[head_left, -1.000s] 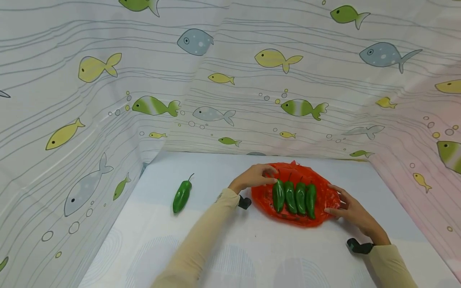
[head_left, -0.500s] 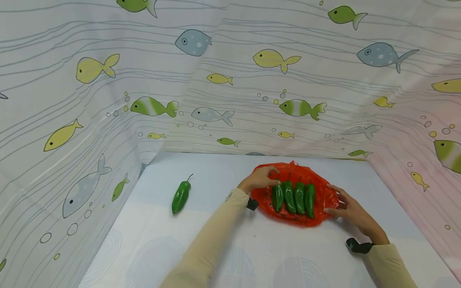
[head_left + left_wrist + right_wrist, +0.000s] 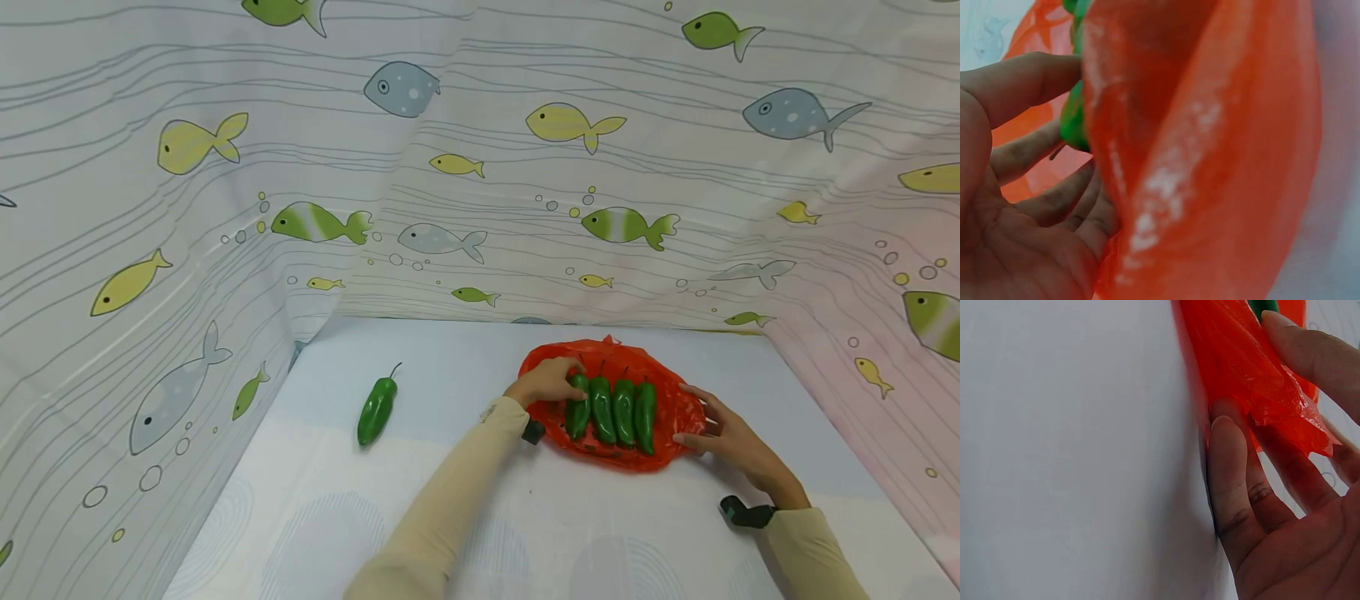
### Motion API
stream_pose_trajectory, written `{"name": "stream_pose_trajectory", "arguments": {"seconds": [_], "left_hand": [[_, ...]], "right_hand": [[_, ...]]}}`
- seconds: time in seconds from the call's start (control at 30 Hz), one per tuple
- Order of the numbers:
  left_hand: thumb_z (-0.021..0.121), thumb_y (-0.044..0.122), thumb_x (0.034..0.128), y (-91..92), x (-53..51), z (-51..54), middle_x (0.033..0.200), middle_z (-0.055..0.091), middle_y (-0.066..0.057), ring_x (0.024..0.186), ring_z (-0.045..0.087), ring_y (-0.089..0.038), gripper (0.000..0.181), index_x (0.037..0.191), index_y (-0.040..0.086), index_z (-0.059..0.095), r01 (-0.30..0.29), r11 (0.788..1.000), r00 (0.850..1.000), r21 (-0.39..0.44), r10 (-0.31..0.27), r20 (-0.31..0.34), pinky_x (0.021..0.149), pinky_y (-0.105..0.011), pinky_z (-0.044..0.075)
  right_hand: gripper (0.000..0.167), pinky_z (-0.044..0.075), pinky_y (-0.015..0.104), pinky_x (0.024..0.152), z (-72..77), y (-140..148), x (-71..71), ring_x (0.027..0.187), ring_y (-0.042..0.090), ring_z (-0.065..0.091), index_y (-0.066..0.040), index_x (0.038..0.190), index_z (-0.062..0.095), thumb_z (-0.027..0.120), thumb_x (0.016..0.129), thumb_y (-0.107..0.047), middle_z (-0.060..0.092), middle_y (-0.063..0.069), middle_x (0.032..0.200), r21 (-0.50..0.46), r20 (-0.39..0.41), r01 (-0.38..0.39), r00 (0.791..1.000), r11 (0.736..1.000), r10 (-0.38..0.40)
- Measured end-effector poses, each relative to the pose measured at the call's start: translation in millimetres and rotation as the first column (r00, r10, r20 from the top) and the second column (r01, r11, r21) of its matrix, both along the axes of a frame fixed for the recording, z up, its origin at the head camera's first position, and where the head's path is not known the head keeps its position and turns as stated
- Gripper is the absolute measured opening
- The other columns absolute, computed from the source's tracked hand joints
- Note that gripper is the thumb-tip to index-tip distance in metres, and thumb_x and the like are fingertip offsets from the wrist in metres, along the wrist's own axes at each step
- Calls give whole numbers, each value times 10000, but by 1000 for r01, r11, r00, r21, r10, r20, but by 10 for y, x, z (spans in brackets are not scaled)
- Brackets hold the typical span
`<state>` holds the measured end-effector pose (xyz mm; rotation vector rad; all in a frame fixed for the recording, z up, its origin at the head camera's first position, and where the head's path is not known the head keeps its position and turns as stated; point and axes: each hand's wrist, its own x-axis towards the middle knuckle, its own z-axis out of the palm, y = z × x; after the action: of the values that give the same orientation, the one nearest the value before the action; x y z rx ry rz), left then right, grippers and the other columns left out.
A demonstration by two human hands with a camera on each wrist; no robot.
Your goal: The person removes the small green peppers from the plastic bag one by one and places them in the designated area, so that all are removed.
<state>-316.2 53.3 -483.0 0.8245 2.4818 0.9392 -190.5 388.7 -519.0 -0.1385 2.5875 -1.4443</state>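
A red plastic bag (image 3: 540,417) lies spread in a rounded shape on the table, with several green chili peppers (image 3: 624,412) side by side on it, stems pointing away. My left hand (image 3: 549,382) reaches over the bag's left side and pinches the leftmost chili pepper (image 3: 577,417) near its stem end. In the left wrist view, a fold of the bag (image 3: 1210,156) hides much of that pepper (image 3: 1074,122). At the opposite edge, my right hand (image 3: 731,442) holds the bag, thumb on top and fingers partly behind the red film (image 3: 1235,362).
One more green chili pepper (image 3: 377,411) lies alone on the white table (image 3: 450,367), left of the bag. Fish-printed sheets (image 3: 510,208) rise as walls at the back and both sides. A dark wrist camera (image 3: 747,512) is worn on the right wrist.
My left hand has moved slightly right and down, closing in around the leftmost pepper. The right hand has stayed at the bag's edge, and the peppers lie about where they were.
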Motion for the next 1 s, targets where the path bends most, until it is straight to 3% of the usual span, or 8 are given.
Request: {"name": "stream_pose_trajectory", "arguments": {"seconds": [0.53,0.77,1.0], "left_hand": [[850,343,867,41,14,-23,1293,655,5,1116,573,-116,532,1307,117,655,2,1000,1000,-6,-2,-26,975,-237,474],[876,261,848,40,45,-24,1302,664,-4,1173,584,-130,502,1282,98,682,-26,995,1000,100,26,1,982,-238,476],[878,208,846,32,78,-8,1295,660,-8,1184,580,-146,479,1271,95,688,-63,987,997,146,57,43,984,-251,479]], "right_hand": [[909,485,640,985,6,-6,-18,1360,598,389,-211,1642,222,785,932,-274,207,264,1636,-18,-5,-6,1000,1000,6],[905,528,593,950,-13,3,-10,1344,602,406,-212,1639,234,790,928,-275,198,272,1636,-6,-9,-4,1000,1000,4],[903,542,563,943,-12,4,-1,1337,596,418,-200,1636,236,789,927,-278,202,274,1632,-1,-5,-1,1000,1000,1]]}}
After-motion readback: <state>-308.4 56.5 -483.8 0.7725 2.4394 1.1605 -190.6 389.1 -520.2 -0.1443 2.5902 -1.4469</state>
